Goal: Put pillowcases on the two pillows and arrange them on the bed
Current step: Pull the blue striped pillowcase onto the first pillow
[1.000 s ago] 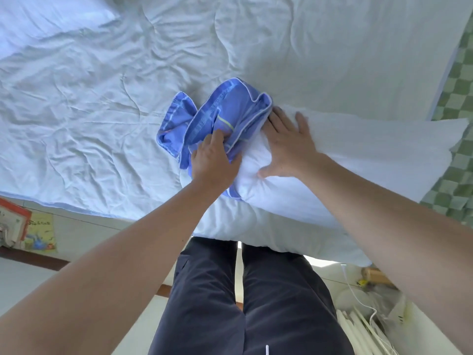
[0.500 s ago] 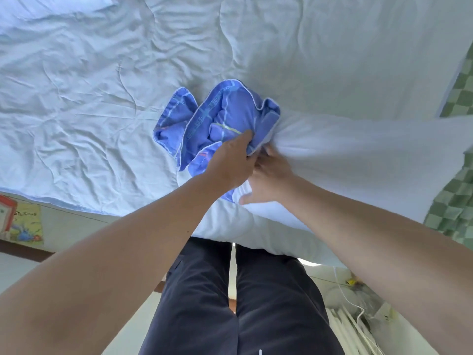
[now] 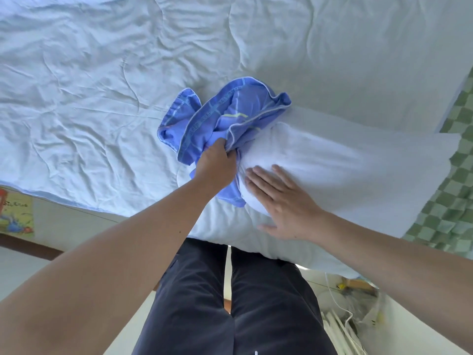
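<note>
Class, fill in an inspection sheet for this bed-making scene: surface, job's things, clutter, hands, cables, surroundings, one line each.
Surface: bed under a wrinkled pale sheet.
Job's things: white pillow lying across the near edge; blue pillowcase bunched over its left end, most of the pillow bare. A second pillow is not clearly seen.
Clutter: nothing seen on the bed.
Hands: left hand grips the pillowcase; right hand lies flat on the pillow, fingers straight.
Cables: white cable on the floor at lower right.
Surroundings: green checked cloth at right; picture book at left; pale floor.
</note>
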